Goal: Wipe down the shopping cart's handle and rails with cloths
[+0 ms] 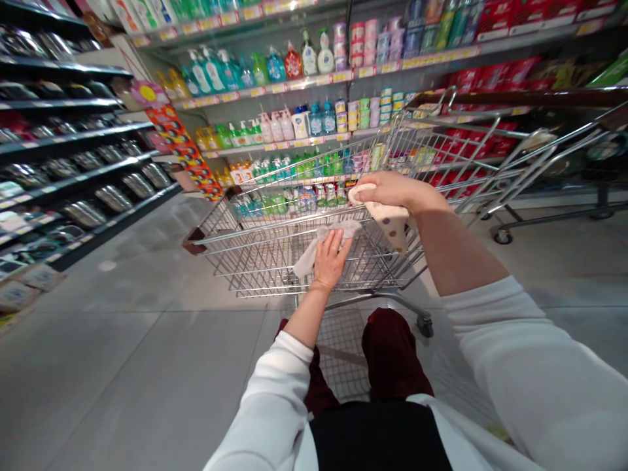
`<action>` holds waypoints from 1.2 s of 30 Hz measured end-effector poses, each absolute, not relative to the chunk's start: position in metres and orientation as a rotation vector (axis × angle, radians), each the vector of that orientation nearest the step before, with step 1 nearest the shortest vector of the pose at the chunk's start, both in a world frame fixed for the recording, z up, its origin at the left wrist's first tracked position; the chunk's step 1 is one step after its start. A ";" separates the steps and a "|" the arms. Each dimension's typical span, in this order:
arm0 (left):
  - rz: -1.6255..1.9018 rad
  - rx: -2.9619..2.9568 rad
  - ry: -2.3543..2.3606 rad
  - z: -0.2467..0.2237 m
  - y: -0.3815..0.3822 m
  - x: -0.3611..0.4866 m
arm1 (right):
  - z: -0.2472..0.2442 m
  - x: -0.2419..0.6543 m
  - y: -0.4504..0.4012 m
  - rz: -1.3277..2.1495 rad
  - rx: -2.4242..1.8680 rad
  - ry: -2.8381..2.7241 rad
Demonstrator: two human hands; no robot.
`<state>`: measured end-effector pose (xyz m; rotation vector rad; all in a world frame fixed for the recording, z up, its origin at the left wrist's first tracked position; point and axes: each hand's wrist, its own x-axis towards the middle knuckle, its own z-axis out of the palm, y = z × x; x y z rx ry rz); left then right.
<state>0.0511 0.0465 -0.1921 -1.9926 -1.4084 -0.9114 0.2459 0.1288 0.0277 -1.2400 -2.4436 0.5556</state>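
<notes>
A: Left hand status?
B: Left hand [331, 258] unclenched, fingers extended, laid over a crumpled pale-grey cloth [306, 258]. Cloth is against the near side of a silver metal-wire shopping cart [275, 227], below the top rail.
A: Right?
B: Right hand [392, 191] clenched on a cream cloth with dark polka dots [389, 224], at the cart's upper edge. Free end hangs below the hand. Can't tell whether it touches the wires.
A: Surroundings?
B: Beyond the cart: grey shelving [269, 89] with rows of coloured pump bottles. Off to the left: dark shelves [73, 139] with shiny metal pots. Cart stands on grey tiled floor [147, 366].
</notes>
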 end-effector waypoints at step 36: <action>-1.264 -1.616 -1.605 -0.189 0.030 -0.012 | 0.032 0.245 0.121 0.454 -1.240 -2.465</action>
